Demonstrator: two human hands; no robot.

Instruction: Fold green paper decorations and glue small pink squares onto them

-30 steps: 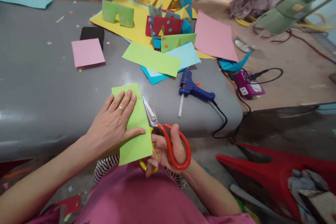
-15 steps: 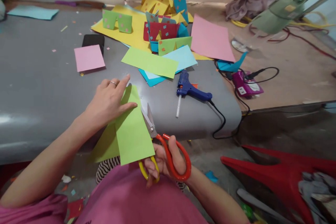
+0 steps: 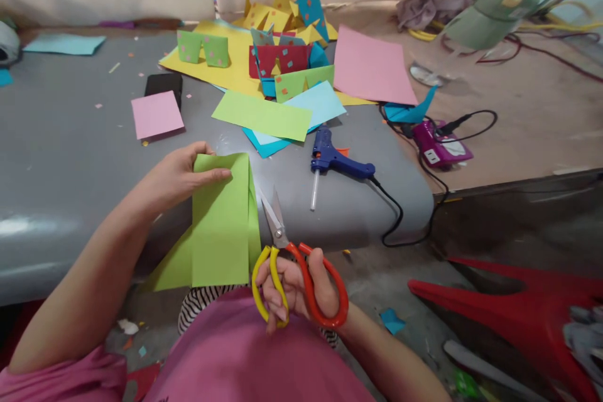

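My left hand [image 3: 186, 169] grips the top edge of folded green paper [image 3: 220, 226], thumb in front and the other fingers hidden behind. The paper hangs over the table's near edge, and a second green layer shows behind it on both sides. In my right hand [image 3: 301, 286] are scissors [image 3: 279, 232] with one red and one yellow handle loop. Their blades stand slightly apart, pointing up and away, just right of the paper without touching it. Beyond my hands lie a green paper strip [image 3: 261, 114] and a blue glue gun [image 3: 339, 157] with a clear stick in it.
Dotted paper shapes [image 3: 282, 61] stand on yellow sheets at the back. A pink square [image 3: 157, 114] overlaps a black phone [image 3: 164, 83] on the left. A purple power strip [image 3: 440, 144] with cords lies right, above a red chair [image 3: 513, 320]. Paper scraps litter the floor.
My left hand has gone from lying spread on the green paper to pinching its top edge. The paper has shifted left, away from the scissors, exposing another layer at its right.
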